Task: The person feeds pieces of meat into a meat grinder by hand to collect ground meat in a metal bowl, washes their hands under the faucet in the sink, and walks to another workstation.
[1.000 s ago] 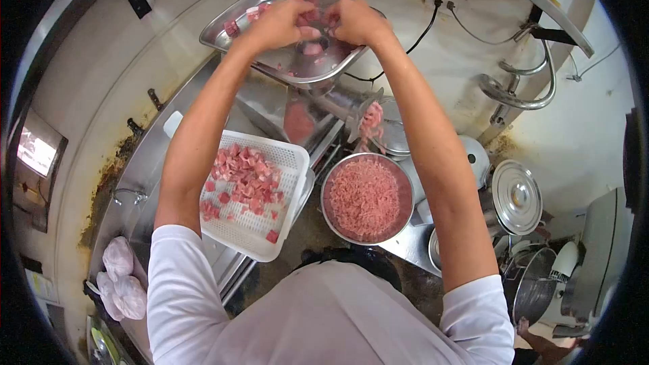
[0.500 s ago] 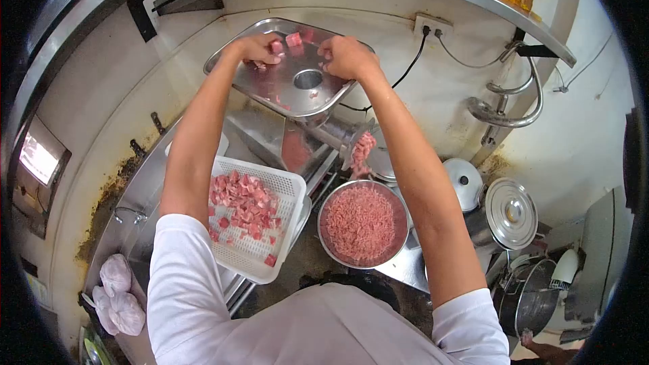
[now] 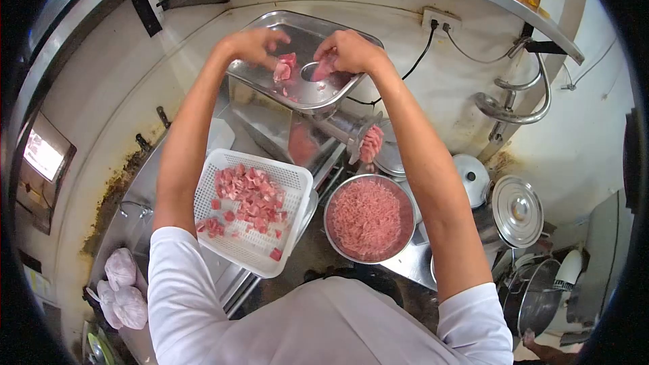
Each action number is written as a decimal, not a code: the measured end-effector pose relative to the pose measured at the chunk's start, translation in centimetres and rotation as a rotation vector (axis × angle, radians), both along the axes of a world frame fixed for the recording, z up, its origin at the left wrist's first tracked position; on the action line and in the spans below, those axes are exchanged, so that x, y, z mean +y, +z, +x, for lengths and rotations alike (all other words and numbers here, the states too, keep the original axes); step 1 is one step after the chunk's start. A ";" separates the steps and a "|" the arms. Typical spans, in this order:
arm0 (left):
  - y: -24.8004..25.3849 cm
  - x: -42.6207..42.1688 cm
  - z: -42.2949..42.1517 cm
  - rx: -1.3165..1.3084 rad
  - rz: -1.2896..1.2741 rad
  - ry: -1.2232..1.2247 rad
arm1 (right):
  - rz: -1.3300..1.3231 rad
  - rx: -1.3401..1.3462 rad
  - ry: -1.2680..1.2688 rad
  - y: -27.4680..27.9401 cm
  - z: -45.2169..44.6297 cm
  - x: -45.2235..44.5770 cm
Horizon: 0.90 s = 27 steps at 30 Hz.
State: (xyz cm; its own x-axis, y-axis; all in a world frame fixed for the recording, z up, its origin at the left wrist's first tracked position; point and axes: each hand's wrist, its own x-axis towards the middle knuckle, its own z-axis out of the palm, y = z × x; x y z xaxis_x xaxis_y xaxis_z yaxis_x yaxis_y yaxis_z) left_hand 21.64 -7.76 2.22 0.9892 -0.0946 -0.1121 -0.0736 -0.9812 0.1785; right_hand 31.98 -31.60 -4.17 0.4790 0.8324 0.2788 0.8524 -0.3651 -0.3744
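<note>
The right hand pinches a piece of meat at the hole in the tray. The left hand's fingers spread loose, just beside pink, blocky, pale-streaked chunks. Lower down, mince bulges from the grinder.

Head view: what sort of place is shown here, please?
Probably a kitchen, perhaps a commercial one: a meat grinder, minced meat and a lidded metal pot point to it.
</note>
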 end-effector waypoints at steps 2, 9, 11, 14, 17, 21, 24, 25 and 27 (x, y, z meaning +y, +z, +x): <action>-2.0 0.7 0.3 0.070 -0.107 0.036 | 0.039 -0.019 -0.029 0.1 0.1 -0.1; -3.9 -4.7 0.5 -0.268 -0.088 -0.333 | -0.006 -0.100 -0.334 -0.1 -1.3 0.4; -3.7 -4.6 1.0 -0.300 -0.089 -0.313 | -0.022 -0.078 -0.319 -0.2 -1.0 0.4; -3.3 -3.5 3.0 -0.390 -0.080 -0.321 | 0.033 -0.076 -0.257 -0.7 -0.4 0.4; -3.1 -2.8 4.7 -0.313 -0.331 -0.062 | 0.157 -0.085 -0.101 -0.7 0.2 0.0; -5.3 -2.6 6.1 -0.431 -0.339 -0.357 | 0.290 -0.015 -0.098 -0.6 -0.3 0.0; -4.8 -4.5 4.7 -0.266 -0.072 -0.342 | 0.230 -0.038 -0.169 -0.9 0.1 0.1; -4.6 -5.1 3.9 -0.256 -0.024 -0.323 | 0.228 -0.030 -0.172 -0.9 0.2 0.1; -4.3 -5.2 3.5 -0.234 0.018 -0.304 | 0.244 -0.089 -0.150 -1.1 0.3 0.1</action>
